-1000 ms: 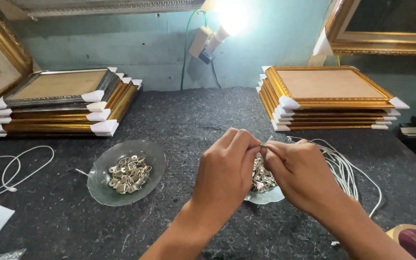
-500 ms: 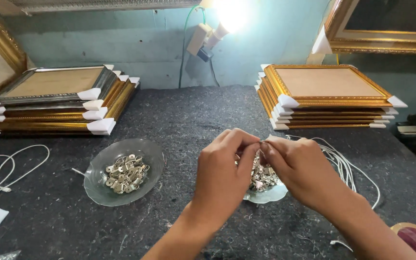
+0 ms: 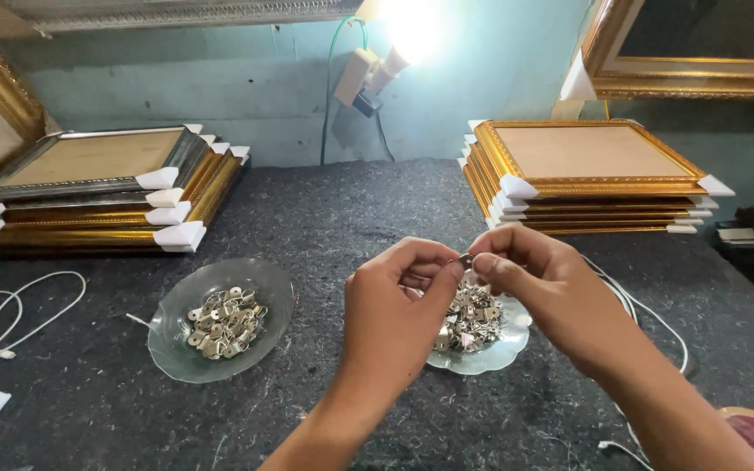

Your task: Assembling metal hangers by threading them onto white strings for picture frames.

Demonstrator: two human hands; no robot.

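A: Hands compared against the two earlier frames: almost nothing moved. Left hand (image 3: 399, 305) and right hand (image 3: 538, 283) are kept fingertip to fingertip above the right dish (image 3: 503, 349), as before.

B: Grip state?

A: Both grips narrow. A small metal clip (image 3: 465, 259) is pinched between thumb and forefinger of each hand, right at the meeting point. Only a sliver of it is seen; its exact shape cannot be told.

B: Any change at all?

A: View shifted slightly, so the hands sit a touch higher and nearer the frame centre. The fingers are closed a bit tighter on the clip. Otherwise same pose.

B: Meaning for the work?

A: Judged as fine fiddling on one piece, mid-step, not a pick or a place. The clip is held clear of the pile, not touching the dish.

B: Dishes?

A: Right dish is heaped with clips, partly hidden by the hands. Left dish (image 3: 220, 323) holds a flatter scatter of similar pieces, well apart from both hands, unchanged.

B: Rest of the bench (image 3: 351, 201)?

A: Stack of gold frames (image 3: 586, 174) back right, another stack (image 3: 98, 187) back left, white cable (image 3: 19, 314) at left edge. Lamp (image 3: 407, 30) lit on the wall. Nothing there was moved.
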